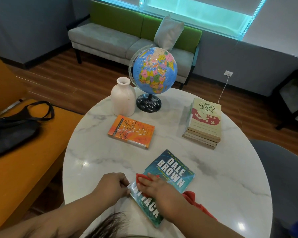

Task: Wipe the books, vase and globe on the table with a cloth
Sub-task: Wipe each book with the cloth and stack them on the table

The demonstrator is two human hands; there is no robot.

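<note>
Step in hand: wiping the teal book (172, 170), which lies aslant on the tabletop (230, 177), directly under both hands.

- Left hand (113, 186): fingers curled at the book's left edge, grasping it to steady it.
- Right hand (155, 188): laid flat, fingers extended, pressing the red cloth (194, 200) onto the cover. A tail of cloth trails out past the wrist, and a corner shows ahead of the fingertips.

Doing it well (judgement):
- Hold the left-hand grip firm so the book doesn't skate on the glossy marble.
- Sweep with a flat palm from the spine side outward, in overlapping passes, to the far corner beyond the fingers.
- Gather in the loose tail so it doesn't drag.
- Wipe the edges, then flip the book for the back.

Not yet reached:
- Orange book (131, 131), ahead of the left hand.
- Stack (205, 121), ahead and right of the right hand.
- Vase (123, 97) and globe (155, 69), farthest out, just beside each other.

Hidden or unclear:
- The right hand and forearm cover the middle of the cover and part of the title.
- Most of the cloth sits under the palm.
- Whether the left thumb is under the book, cannot tell.
- Hair at the lower frame edge blocks the near rim.
- Pale specks on the orange book and the globe's base could be dust or glare; cannot tell.
- The titles lower in the stack are unreadable.
</note>
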